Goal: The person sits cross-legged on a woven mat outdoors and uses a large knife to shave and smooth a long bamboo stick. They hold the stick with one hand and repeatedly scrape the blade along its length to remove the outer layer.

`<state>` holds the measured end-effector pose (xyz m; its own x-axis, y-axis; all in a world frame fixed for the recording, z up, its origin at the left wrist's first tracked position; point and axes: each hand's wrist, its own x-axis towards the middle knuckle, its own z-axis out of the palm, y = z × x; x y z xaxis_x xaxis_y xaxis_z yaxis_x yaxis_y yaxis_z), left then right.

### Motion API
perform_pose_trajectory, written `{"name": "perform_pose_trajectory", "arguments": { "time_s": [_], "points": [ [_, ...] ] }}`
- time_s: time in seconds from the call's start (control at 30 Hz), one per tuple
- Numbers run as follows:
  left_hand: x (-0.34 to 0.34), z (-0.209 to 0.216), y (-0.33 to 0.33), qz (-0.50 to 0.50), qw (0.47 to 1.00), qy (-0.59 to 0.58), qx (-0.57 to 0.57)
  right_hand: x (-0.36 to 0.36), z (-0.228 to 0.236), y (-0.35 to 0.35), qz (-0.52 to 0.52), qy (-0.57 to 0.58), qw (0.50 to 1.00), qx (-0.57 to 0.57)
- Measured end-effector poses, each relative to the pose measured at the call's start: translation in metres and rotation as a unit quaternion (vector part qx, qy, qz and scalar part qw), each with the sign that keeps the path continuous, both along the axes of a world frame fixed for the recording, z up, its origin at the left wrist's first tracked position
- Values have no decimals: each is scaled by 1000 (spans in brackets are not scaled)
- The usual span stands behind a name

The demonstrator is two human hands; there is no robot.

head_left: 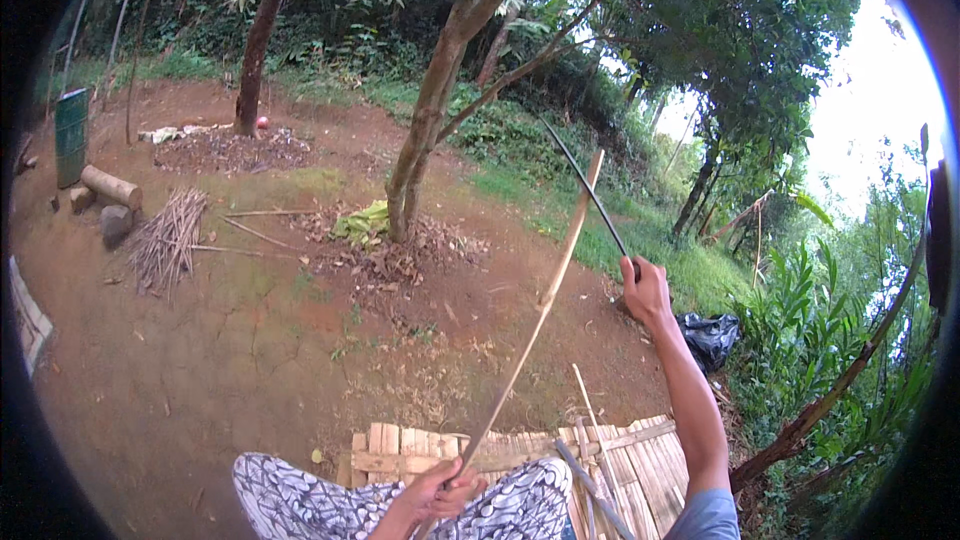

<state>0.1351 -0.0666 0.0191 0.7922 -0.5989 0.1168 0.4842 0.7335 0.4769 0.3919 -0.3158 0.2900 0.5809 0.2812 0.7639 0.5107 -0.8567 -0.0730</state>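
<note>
Pale stick (556,278), partly hidden by left fingers (463,489).

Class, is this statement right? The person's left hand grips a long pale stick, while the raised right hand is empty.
Not quite: the right hand isn't empty. The head view shows it raised and closed around a long dark tool; the left hand does grip the long pale stick.
</note>
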Motion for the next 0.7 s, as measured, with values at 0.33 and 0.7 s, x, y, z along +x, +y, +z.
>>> {"name": "perform_pose_trajectory", "arguments": {
  "time_s": [0.33, 0.7],
  "points": [
    [13, -26, 9, -91, 974, -8, -209, -99, -96, 36, 233, 5, 898, -373],
    [-9, 15, 9, 20, 999, -16, 40, 6, 20, -2, -16, 13, 996, 85]
  ]
}}
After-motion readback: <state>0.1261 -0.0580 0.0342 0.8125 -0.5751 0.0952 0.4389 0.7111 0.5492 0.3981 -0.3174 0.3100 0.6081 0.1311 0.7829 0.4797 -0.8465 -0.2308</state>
